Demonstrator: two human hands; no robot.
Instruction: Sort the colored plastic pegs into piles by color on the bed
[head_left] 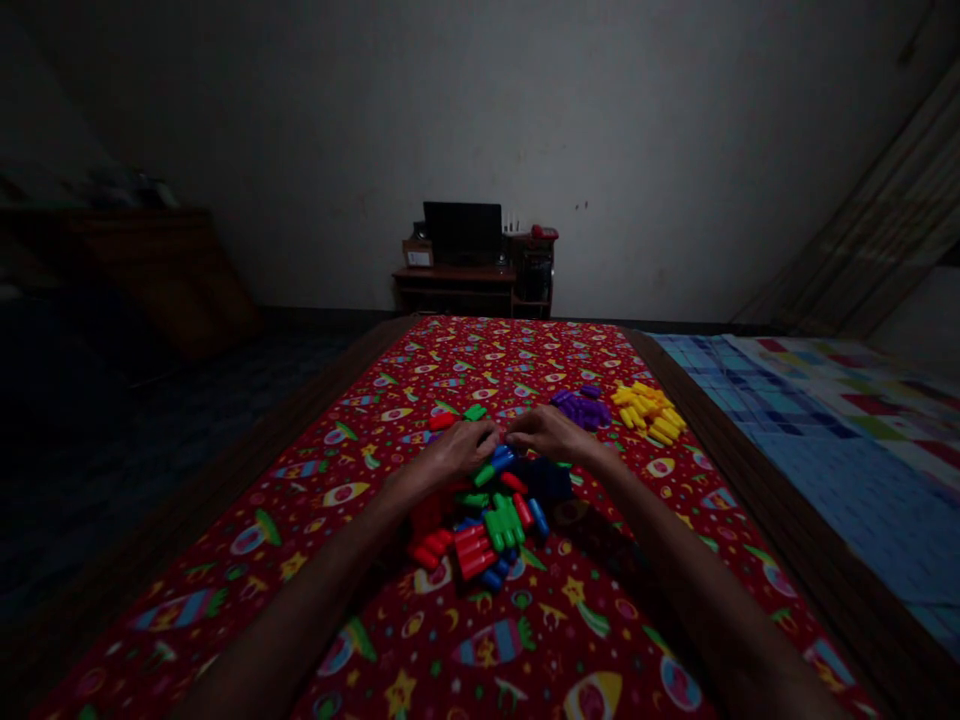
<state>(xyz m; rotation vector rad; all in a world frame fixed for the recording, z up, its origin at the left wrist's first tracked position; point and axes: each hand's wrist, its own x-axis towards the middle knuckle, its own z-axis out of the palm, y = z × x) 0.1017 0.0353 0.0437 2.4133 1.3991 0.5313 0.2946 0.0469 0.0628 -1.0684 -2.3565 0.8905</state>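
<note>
Red, green and blue plastic pieces, among them a green one [504, 522] and a red one [474, 552], lie in a mixed pile on the red patterned cloth [420, 640]. At the pile's far edge is my left hand [471, 445], its fingers curled. My right hand [541, 432] faces it, fingers bent inward near a blue piece [504, 460]. Whatever either hand holds is too small and dark to make out. Purple pieces [581, 410] lie beyond my right hand, with yellow pieces [649, 410] to their right.
A red piece [442, 421] and a green piece [475, 412] lie just beyond my left hand. Past the cloth's far edge stands a desk [457, 275] with a monitor [463, 230]. Blue checked bedding [780, 430] is at the right, a wooden cabinet [165, 270] at the left.
</note>
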